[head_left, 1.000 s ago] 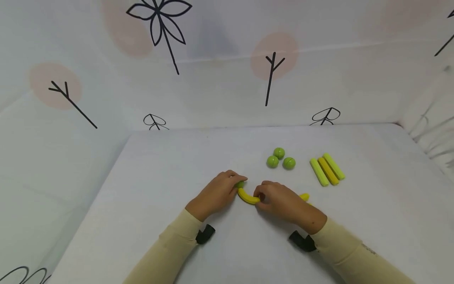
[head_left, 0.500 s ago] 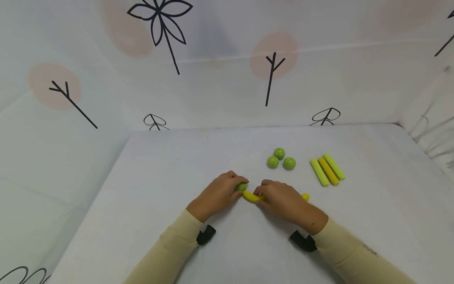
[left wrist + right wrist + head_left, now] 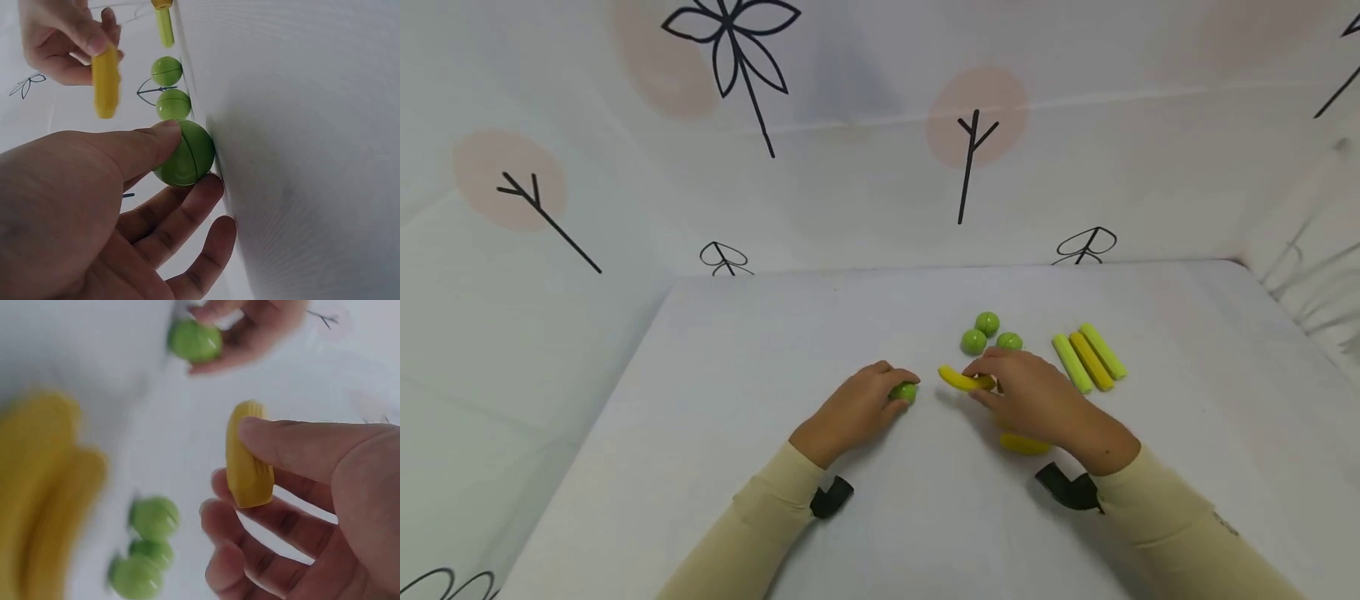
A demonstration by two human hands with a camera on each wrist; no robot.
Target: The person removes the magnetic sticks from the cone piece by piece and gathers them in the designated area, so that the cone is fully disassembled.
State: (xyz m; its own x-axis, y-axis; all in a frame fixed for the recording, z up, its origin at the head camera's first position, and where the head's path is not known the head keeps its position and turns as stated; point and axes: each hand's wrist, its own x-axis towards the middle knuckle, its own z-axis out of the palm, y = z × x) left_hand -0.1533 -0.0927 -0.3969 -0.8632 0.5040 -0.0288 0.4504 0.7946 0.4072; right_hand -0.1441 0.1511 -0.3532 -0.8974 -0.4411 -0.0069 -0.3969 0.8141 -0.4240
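My left hand (image 3: pixel 853 408) pinches a green ball (image 3: pixel 186 155) between thumb and fingers, and the ball rests on the table. A thin dark seam runs around it. My right hand (image 3: pixel 1037 396) holds a small curved yellow banana piece (image 3: pixel 249 456) above the table, thumb on one side and fingers on the other. In the head view this banana piece (image 3: pixel 958 378) points toward the left hand, apart from the ball. Under the right wrist lies another yellow banana piece (image 3: pixel 1024 444), partly covered by the hand; the right wrist view shows two, blurred.
Three more green balls (image 3: pixel 974 341) sit in a cluster just beyond the right hand, one partly hidden by it. Right of them, two light green sticks (image 3: pixel 1103 351) flank a yellow stick (image 3: pixel 1092 361). A patterned cloth (image 3: pixel 850 192) hangs behind the white table (image 3: pixel 760 333).
My right hand has lifted the yellow banana piece off the table and carried it right and away from me, off the ball. The left hand stays on the green ball, nearly still.
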